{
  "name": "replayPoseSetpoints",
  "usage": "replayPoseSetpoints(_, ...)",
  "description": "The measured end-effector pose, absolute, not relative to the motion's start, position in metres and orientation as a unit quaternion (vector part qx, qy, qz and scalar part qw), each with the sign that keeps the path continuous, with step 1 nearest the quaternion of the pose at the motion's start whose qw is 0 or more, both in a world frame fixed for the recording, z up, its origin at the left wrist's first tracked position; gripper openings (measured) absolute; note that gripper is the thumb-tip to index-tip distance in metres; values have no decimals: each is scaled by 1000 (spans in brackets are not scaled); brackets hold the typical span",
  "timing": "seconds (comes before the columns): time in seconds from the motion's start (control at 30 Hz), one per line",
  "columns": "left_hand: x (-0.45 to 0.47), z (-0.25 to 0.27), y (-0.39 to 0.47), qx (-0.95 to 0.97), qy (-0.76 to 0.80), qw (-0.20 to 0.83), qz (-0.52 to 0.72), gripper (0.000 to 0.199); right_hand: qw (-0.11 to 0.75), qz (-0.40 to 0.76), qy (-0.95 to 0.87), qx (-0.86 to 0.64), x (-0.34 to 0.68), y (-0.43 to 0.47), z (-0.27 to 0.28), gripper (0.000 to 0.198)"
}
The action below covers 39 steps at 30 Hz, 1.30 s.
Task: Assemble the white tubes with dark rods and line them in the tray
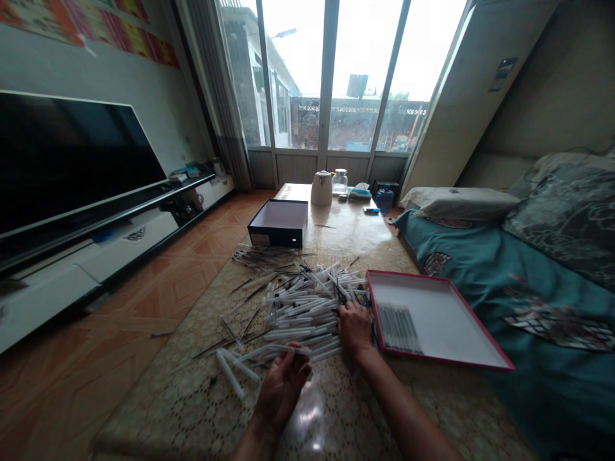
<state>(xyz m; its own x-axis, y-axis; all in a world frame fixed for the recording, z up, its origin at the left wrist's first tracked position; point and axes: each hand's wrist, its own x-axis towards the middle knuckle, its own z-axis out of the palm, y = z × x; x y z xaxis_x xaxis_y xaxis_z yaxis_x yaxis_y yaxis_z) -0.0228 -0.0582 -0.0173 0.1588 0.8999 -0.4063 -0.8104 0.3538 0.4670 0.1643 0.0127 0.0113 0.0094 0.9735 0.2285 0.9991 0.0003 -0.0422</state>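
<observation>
My left hand (283, 386) is closed, pinching a white pen barrel (296, 349) between thumb and fingers at the near edge of a loose pile. My right hand (354, 326) reaches to the pile's right side, fingers bent down among dark thin pieces; what they grip is hidden. White pen barrels (307, 301) lie heaped in front of both hands. Dark thin rods that look like pen refills (259, 253) are scattered at the far left of the heap. Beside my right hand, a shallow pink-rimmed box lid (456, 314) holds a neat row of dark-cored pens (398, 328).
An open dark-blue box (277, 238) stands beyond the heap. Farther back on the patterned table (192, 410) are a kettle (321, 189), a glass jar (340, 182) and a tissue pack (360, 191). A bed with a teal cover (461, 256) borders the right side.
</observation>
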Motion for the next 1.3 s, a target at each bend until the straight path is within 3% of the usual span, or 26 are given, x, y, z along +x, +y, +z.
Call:
replayPoseSetpoints(0.53, -21, -15, -58, 87, 346, 744, 565, 10, 92, -37, -715, -692, 162, 19, 3, 20)
replayPoseSetpoints(0.77, -19, -8, -60, 78, 352, 738, 570, 9, 139, -15, -702, -699, 175, 16, 11, 6)
replayPoseSetpoints(1.13, -20, -12, -58, 83, 347, 740, 570, 9, 396, 207, -600, -664, 194, -1, 10, 9)
replayPoseSetpoints(1.3, -18, -14, -58, 107, 351, 734, 572, 14, 495, 324, -576, -563, 183, -28, 11, 17)
